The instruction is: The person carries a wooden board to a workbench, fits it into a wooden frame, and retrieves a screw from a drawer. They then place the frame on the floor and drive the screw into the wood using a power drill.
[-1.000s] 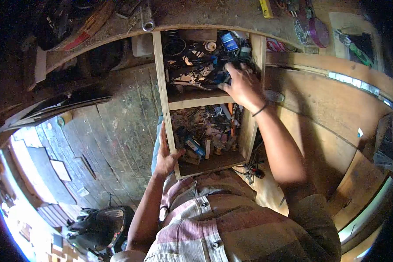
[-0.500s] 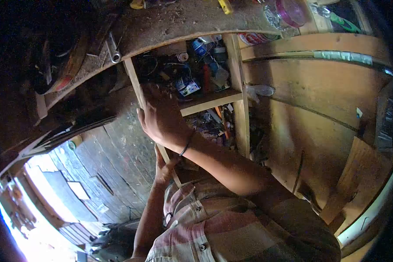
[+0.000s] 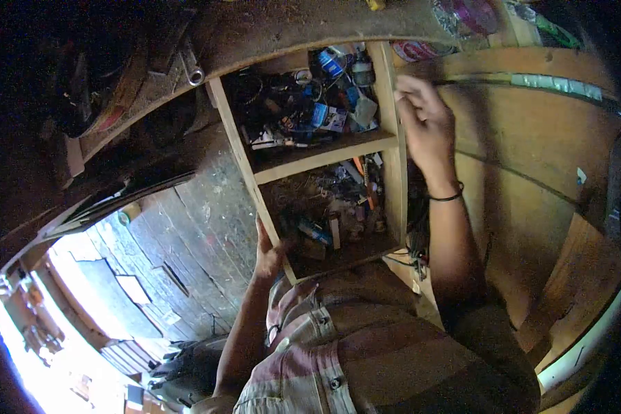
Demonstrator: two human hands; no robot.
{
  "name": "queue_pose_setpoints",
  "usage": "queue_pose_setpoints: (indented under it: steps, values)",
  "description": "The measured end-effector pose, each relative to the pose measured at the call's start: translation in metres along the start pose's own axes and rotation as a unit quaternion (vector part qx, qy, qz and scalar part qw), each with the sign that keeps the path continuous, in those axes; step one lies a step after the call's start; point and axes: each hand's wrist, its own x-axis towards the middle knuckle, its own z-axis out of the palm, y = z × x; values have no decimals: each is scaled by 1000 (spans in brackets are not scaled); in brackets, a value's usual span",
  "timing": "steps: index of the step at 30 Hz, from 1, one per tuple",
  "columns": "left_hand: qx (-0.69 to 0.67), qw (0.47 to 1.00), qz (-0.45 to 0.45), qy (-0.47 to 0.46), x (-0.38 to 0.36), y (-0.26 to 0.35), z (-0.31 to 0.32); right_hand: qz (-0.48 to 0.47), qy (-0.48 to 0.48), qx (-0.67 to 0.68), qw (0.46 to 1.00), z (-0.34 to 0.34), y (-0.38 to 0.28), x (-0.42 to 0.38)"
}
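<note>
A wooden drawer (image 3: 326,160) with a cross divider stands pulled out from under a workbench, against my torso. Its far compartment holds a blue-labelled can (image 3: 331,63), a blue and white packet (image 3: 328,117) and jumbled small parts. In the near compartment lie an orange-handled item (image 3: 370,196) and other small pieces. My left hand (image 3: 270,257) grips the drawer's left side near its front corner. At the right side of the drawer my right hand (image 3: 428,124), with a dark band at the wrist, is raised, fingers loosely bent and apart, holding nothing.
The dusty workbench top (image 3: 290,31) runs across above the drawer, a metal tube (image 3: 194,69) at its edge. Wooden boards (image 3: 517,145) form the right side. Worn floor planks (image 3: 207,228) and a dark bag (image 3: 186,372) are at the left.
My right hand has moved from the drawer's left side over to its right side. Both compartments now show more fully. My left hand stays on the left side.
</note>
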Motion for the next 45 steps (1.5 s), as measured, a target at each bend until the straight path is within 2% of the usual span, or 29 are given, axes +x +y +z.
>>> queue_pose_setpoints:
  steps: [1, 6, 7, 8, 11, 12, 14, 16, 17, 18, 20, 21, 22, 24, 25, 26, 28, 29, 32, 34, 36, 37, 38, 40, 43, 45]
  values:
    - [20, 1000, -3, -7, 0, 1, -1, -25, 11, -24, 999, -8, 11, -1]
    - [48, 999, -5, 13, -3, 9, 5, 88, -2, 4, 996, -29, 36, -52]
    - [31, 999, 20, 1, -2, 10, 5, 109, 5, 27, 994, -29, 37, -64]
    - [14, 999, 43, -12, -3, 10, 5, 70, -1, 67, 995, -26, 49, -80]
    - [8, 999, 26, -23, -2, 8, 4, 131, -107, 134, 976, -10, 47, -121]
    - [3, 999, 20, -28, -3, 7, 2, 132, -126, 105, 978, -1, 50, -129]
    - [23, 999, 27, -33, -3, 3, -2, 14, -136, -132, 982, 15, 53, -138]
    - [-1, 995, 82, -50, -6, 9, 4, -69, -94, -233, 966, 36, 64, -148]
    - [18, 997, 62, -37, -7, 8, 4, -111, -71, -262, 956, 41, 65, -146]
    - [21, 997, 64, -39, -7, 8, 5, -111, -68, -261, 957, 45, 64, -147]
    - [50, 992, 104, -54, -9, 11, 9, -12, -126, -299, 946, 52, 61, -149]
    - [52, 991, 106, -56, -10, 13, 11, -70, -75, -283, 954, 53, 63, -150]
    - [72, 992, 97, -41, -9, 17, 15, -72, -70, -282, 954, 55, 63, -153]
    - [93, 992, 86, -28, -12, 18, 18, -27, -167, -285, 943, 59, 67, -164]
    - [93, 993, 74, -18, -11, 19, 19, -101, -128, -230, 959, 66, 82, -175]
    - [92, 994, 62, -8, -11, 20, 19, -103, -124, -230, 960, 62, 77, -180]
    - [111, 992, 68, 2, -6, 12, 13, -188, -115, -247, 944, 54, 56, -200]
    - [127, 989, 71, 16, -8, 14, 15, -159, -141, -213, 954, 52, 51, -208]
    - [130, 988, 87, 1, -18, 19, 21, -151, -195, -163, 955, 50, 46, -231]
    - [145, 985, 95, 1, -16, 17, 21, -170, -192, -165, 952, 45, 41, -244]
    - [160, 982, 103, 3, -13, 13, 17, -176, -302, -184, 919, 42, 33, -249]
    - [139, 985, 98, -7, -11, 11, 15, -185, -318, -191, 910, 37, 29, -251]
    - [118, 988, 94, -16, -10, 8, 13, -185, -318, -191, 910, 40, 35, -256]
    - [108, 991, 81, -11, -5, 3, 9, -198, -253, -133, 938, 49, 50, -267]
    - [105, 992, 69, -12, -4, 4, 9, -230, -274, -122, 926, 42, 44, -259]
    - [111, 991, 69, -18, -5, 6, 11, -202, -296, -99, 928, 29, 34, -249]
